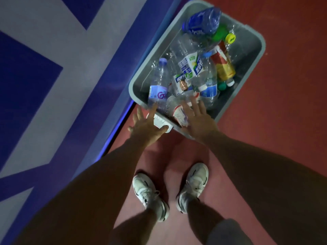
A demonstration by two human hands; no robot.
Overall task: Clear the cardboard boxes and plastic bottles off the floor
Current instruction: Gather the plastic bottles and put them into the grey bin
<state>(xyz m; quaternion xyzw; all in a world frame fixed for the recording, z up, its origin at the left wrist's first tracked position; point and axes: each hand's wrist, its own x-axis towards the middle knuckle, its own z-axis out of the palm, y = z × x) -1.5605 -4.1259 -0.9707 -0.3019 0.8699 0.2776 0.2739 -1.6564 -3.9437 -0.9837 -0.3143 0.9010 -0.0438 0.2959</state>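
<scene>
A grey plastic bin (247, 71) stands on the red floor, holding several empty plastic bottles. Among them are a blue crushed bottle (203, 20), a clear bottle with a purple label (158, 89) and a red-and-yellow labelled bottle (223, 64). My left hand (146, 124) hovers with fingers spread over the bin's near corner and its white latch (161, 122). My right hand (200, 121) is spread open over the near rim, just above a clear bottle with a red-and-white label (178, 112). Neither hand holds anything.
A blue and grey patterned wall or panel (62, 76) runs along the left, right beside the bin. Red floor (283, 121) stretches to the right and behind me. My two feet in white shoes (150, 195) stand just short of the bin.
</scene>
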